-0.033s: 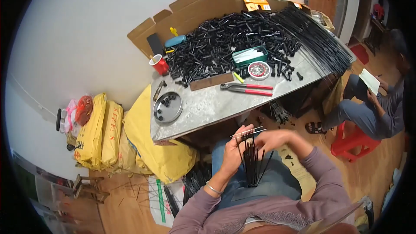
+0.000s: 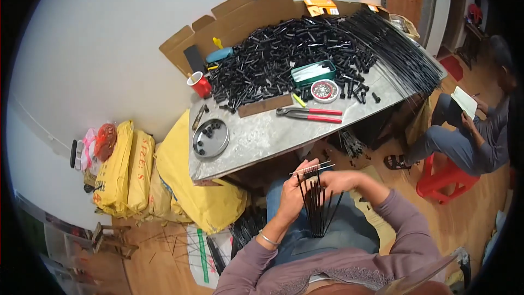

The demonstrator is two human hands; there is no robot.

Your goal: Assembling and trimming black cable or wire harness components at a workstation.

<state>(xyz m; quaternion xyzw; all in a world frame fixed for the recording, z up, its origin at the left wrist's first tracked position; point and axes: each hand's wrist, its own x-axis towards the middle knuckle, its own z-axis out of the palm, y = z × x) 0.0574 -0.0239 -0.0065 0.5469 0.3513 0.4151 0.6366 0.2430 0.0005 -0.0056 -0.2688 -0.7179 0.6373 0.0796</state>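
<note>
Above my lap, my left hand point(image 2: 293, 196) is closed round a bundle of thin black rods point(image 2: 316, 216) that fan downward to my jeans. Across the top of the bundle lie thin pale rods point(image 2: 326, 165), crossing the upper ends of the black ones. My right hand point(image 2: 344, 181) is bent in at the right side of the bundle with its fingers curled toward the rods. Its fingertips are partly hidden, so what they pinch, if anything, does not show.
A grey table point(image 2: 245, 158) ahead carries a heap of short black parts point(image 2: 284, 49), long black rods point(image 2: 393, 49), red-handled pincers point(image 2: 311, 114) and a round metal dish point(image 2: 224, 145). Yellow sacks point(image 2: 180, 169) stand left. A person point(image 2: 458, 125) holding a notebook sits at right.
My right hand has shifted slightly at the bundle, its fingers lower against the rods. My left hand keeps its hold, and the view has drifted a little.
</note>
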